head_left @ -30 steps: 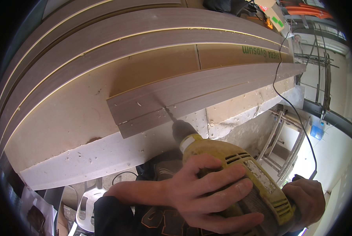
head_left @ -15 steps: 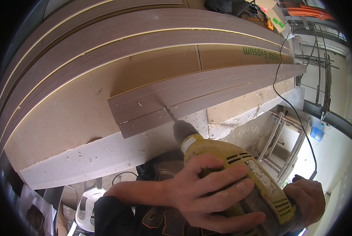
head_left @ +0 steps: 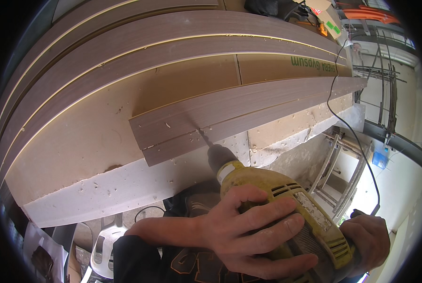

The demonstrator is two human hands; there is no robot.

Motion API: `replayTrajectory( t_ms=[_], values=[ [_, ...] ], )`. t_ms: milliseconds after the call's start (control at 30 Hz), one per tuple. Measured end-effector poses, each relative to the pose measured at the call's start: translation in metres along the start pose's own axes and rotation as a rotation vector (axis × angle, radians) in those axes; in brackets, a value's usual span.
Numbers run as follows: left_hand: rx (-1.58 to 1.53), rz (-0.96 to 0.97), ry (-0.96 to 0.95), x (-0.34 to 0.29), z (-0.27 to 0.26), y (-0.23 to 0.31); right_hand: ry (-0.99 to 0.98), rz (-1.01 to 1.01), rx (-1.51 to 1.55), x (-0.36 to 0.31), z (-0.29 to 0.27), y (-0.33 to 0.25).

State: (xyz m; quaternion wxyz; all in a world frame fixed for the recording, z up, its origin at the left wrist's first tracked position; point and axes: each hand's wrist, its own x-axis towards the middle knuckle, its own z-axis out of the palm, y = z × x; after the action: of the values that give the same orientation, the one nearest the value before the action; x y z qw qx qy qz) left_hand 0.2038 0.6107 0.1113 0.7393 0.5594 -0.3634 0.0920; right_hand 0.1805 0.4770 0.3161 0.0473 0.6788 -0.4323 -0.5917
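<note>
A worn yellow power drill [head_left: 255,181] is between my two hands, its black chuck and bit pointing up and to the left. The bit's tip meets the groove of a brown grooved plank [head_left: 248,106], with light shavings around that spot. My left hand [head_left: 253,231] lies over the top of the drill's body, fingers wrapped across it. My right hand [head_left: 369,240] is closed around the rear of the drill, where the grip itself is mostly hidden. A black cord [head_left: 345,120] runs from beside my right hand up across the plank's far end.
Gypsum boards [head_left: 79,137] lie under the plank, their white edge [head_left: 93,198] nearest me. Several long brown planks [head_left: 168,28] curve along the far side. A black bag [head_left: 272,7] rests at the back. Wooden ladder-like framing [head_left: 338,179], a blue bottle [head_left: 380,160] and a white plastic chair [head_left: 107,245] stand lower down.
</note>
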Motion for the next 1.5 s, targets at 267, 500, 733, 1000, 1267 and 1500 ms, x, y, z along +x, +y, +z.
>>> replayTrajectory(
  t_ms=[267, 500, 733, 1000, 1267, 1500],
  values=[
    [0.009, 0.011, -0.02, 0.001, -0.001, -0.001, 0.158, -0.358, 0.014, 0.002, 0.012, 0.024],
    [0.002, 0.015, -0.014, 0.002, -0.001, -0.001, 0.165, -0.438, 0.043, 0.002, 0.009, 0.026],
    [0.003, 0.018, 0.018, 0.005, 0.003, -0.001, 0.218, -0.365, 0.009, -0.004, 0.015, 0.026],
    [0.019, 0.023, 0.022, 0.001, 0.002, -0.002, 1.269, -0.806, 0.043, 0.022, 0.052, 0.006],
    [-0.001, 0.031, -0.034, 0.004, -0.001, -0.003, 0.277, -0.487, 0.037, 0.003, 0.015, 0.033],
    [0.063, 0.217, 0.149, 0.003, 0.017, -0.018, 0.393, -0.662, 0.051, 0.006, 0.016, 0.036]
  ],
)
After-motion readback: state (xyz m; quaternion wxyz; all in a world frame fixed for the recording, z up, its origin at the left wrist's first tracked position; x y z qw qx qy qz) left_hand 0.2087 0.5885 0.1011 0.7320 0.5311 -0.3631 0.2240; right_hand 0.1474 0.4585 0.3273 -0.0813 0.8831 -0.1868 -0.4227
